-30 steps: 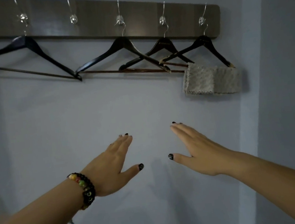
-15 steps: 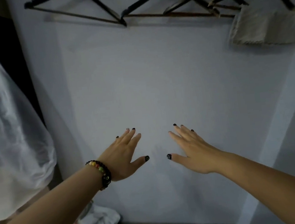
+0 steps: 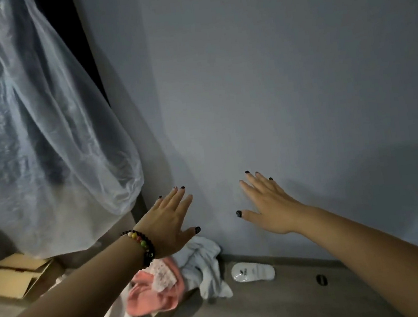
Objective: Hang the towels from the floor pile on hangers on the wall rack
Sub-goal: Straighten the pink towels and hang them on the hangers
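Head view has tipped down from the wall rack, which filled the top of the picture a second ago with its dark hangers and one grey towel already draped at the right end; now rack and hangers are out of frame, and the towel pile (image 3: 170, 281) lies in sight on the floor against the wall, white cloth bunched over a pink piece. That shift suggests one towel is hung and the person is turning to fetch the next, so most of the pile is likely still to go. Both arms stay stretched forward at much the same spread as before. The left hand (image 3: 169, 222), with a beaded bracelet (image 3: 142, 247) at the wrist, hovers above the pile with fingers straight and thumb out, holding nothing. The right hand (image 3: 269, 207) is likewise flat and spread, empty, in front of the bare wall. Just beside the pile lies a white slipper (image 3: 253, 271); a cardboard box (image 3: 14, 277) sits at left under a hanging plastic cover (image 3: 36, 132).
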`<state>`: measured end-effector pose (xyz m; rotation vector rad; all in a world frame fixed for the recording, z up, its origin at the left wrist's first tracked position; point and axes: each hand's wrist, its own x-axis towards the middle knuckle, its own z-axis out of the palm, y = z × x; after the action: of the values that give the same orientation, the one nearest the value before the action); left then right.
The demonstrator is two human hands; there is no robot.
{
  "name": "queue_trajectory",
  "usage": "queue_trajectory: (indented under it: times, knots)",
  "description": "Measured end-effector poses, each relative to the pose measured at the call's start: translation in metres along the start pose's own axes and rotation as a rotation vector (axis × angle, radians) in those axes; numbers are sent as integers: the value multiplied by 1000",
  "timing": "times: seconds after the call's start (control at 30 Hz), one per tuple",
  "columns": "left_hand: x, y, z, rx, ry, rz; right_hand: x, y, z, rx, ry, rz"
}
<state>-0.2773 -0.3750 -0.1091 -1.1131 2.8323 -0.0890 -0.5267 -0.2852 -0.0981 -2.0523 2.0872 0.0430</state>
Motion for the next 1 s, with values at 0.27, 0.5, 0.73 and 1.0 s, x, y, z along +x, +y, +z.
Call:
queue_trajectory:
  times: [0.27, 0.5, 0.73, 1.0]
  knots:
    - [3, -94, 67, -68, -94, -41, 90, -62, 45, 49, -88, -28]
    - [40, -139, 137, -185, -134, -108, 176, -73, 81, 85, -221, -49]
    - [99, -164, 202, -299, -180, -193, 274, -69, 123, 131, -317, -80]
    - [150, -183, 285, -406, -339, -263, 344, -73, 200, 239, -401, -25]
